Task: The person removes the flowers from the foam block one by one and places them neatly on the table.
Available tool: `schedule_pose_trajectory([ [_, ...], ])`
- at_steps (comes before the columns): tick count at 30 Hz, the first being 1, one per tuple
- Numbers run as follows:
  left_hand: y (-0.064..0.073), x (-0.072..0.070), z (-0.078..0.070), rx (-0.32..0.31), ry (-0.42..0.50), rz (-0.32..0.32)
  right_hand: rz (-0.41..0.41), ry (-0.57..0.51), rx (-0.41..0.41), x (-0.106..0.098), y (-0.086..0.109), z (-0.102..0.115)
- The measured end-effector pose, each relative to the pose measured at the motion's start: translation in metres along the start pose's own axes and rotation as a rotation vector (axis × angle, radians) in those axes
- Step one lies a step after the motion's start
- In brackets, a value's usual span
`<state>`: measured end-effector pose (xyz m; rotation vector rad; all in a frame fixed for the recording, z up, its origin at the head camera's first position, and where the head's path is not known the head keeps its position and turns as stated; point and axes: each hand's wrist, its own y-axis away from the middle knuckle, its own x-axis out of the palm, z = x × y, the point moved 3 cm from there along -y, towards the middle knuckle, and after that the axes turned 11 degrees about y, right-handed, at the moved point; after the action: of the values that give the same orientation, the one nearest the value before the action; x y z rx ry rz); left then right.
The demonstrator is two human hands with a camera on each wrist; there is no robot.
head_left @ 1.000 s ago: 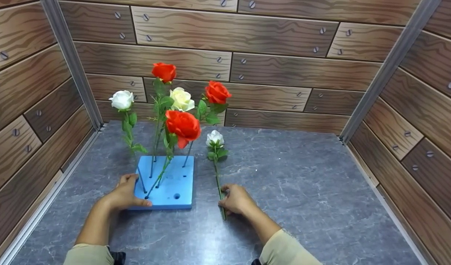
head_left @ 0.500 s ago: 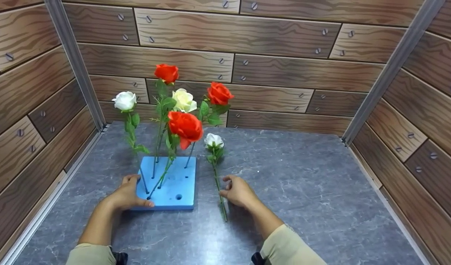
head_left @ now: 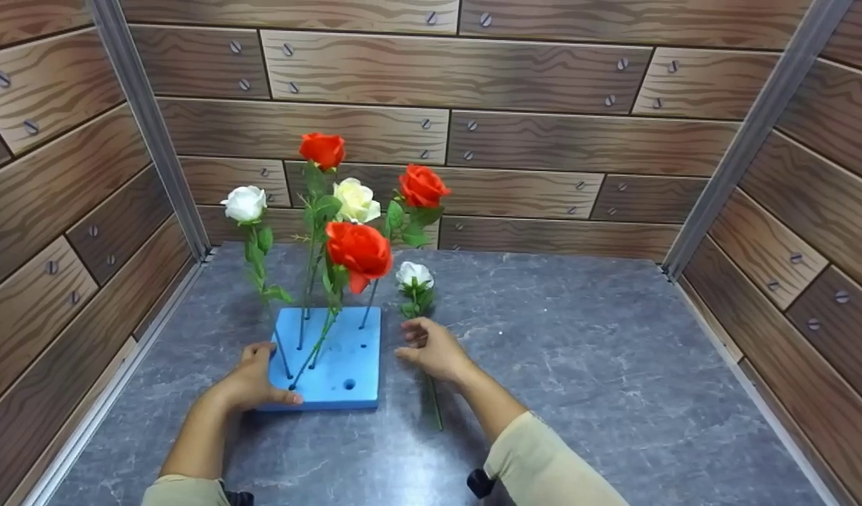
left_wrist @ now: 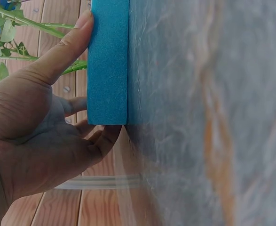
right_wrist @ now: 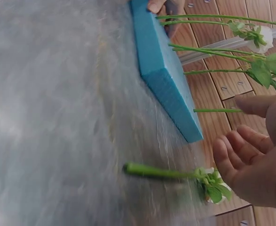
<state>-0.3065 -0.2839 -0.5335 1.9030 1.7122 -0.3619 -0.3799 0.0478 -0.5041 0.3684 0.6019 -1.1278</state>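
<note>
A blue foam block [head_left: 336, 396] stands on the table, with several stemmed artificial roses upright or leaning in its holes. At its front left corner my left hand [head_left: 250, 381] grips it, the thumb on top and the fingers at the side in the left wrist view. A white rose [head_left: 415, 275] lies on the table right of the block, its stem [right_wrist: 156, 171] toward me. Over that stem hovers my right hand [head_left: 436, 353], fingers loosely bent and holding nothing; it hides the middle of the stem.
Standing in the block are red roses [head_left: 359, 253], a cream rose [head_left: 356, 200] and a white rose [head_left: 245, 204]. A round hole [head_left: 349, 384] shows near its front right. Wood-patterned walls [head_left: 522, 144] enclose the grey table [head_left: 579, 365].
My right hand has let go of the lying white rose's stem and moved up along it toward the block. The left hand keeps its grip on the block. The head view has shifted slightly.
</note>
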Motion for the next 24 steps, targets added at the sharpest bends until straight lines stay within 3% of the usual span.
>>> schedule_pose_trajectory([
  [5,-0.001,0.001,0.0,0.001,0.007,-0.001,0.025,-0.18,0.032,0.009,-0.018,0.004],
  [15,-0.003,0.0,-0.002,0.006,-0.035,0.012,-0.046,-0.298,0.005,0.033,-0.047,0.001],
  [24,-0.004,-0.003,-0.004,-0.017,-0.057,0.006,-0.146,-0.331,-0.039,0.053,-0.072,0.003],
])
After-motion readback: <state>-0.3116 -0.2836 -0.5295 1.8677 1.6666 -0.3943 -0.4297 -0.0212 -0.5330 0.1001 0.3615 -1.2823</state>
